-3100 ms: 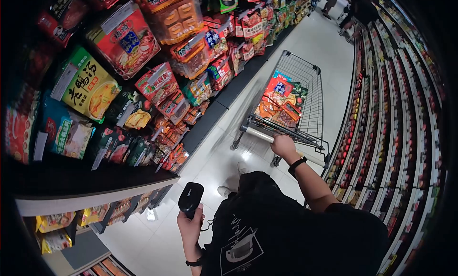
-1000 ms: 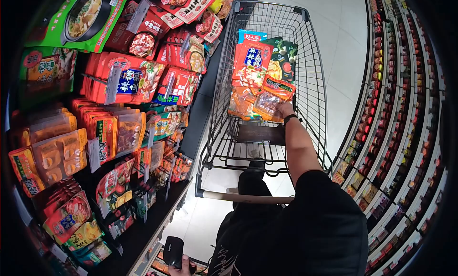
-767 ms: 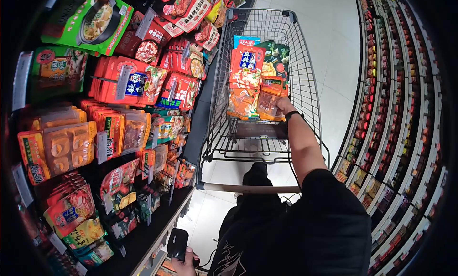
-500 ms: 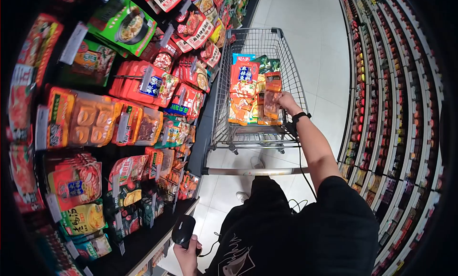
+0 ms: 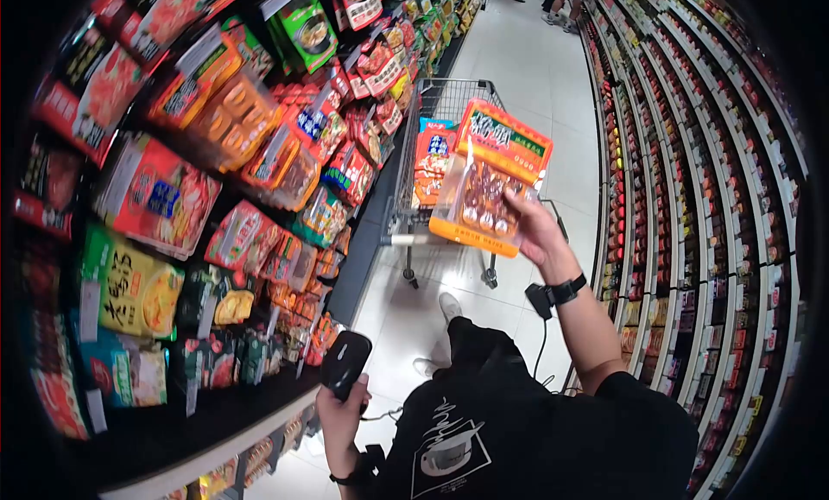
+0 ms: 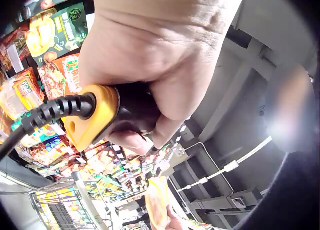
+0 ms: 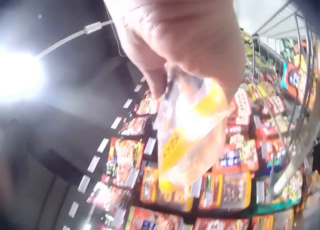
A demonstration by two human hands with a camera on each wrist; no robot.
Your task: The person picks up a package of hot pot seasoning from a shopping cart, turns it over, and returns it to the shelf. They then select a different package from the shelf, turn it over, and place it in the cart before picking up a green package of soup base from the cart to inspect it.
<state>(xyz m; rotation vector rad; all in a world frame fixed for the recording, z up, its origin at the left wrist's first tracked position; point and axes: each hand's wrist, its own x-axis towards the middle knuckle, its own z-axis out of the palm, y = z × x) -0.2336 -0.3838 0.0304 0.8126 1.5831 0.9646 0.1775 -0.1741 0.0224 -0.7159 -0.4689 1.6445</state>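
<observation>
My left hand [image 5: 338, 414] grips a black handheld barcode scanner [image 5: 347, 360], fingers wrapped around its handle. In the left wrist view the scanner's yellow base [image 6: 102, 112] shows a thick black cable running out of it. My right hand [image 5: 540, 232] pinches a clear-fronted orange and red food packet [image 5: 488, 185] by its lower right side, thumb on the front. The packet is held up tilted, between me and the shopping cart [image 5: 409, 189]. Inside the cart lies a red seasoning packet [image 5: 429, 163], partly covered by the held packet. The right wrist view catches the packet's orange edge [image 7: 180, 145] from the side.
A shelf wall of hanging packets [image 5: 160, 193] lines the left, with price tags in front. Long rows of jars and bottles [image 5: 691, 155] run along the right. Other people's legs [image 5: 566, 8] stand far up the aisle. A thin cable [image 5: 542, 353] hangs from my right wrist.
My right hand let go of the cart handle, reached into the cart, took the orange packet and lifted it toward me. The left hand kept the scanner, rising slightly lately.
</observation>
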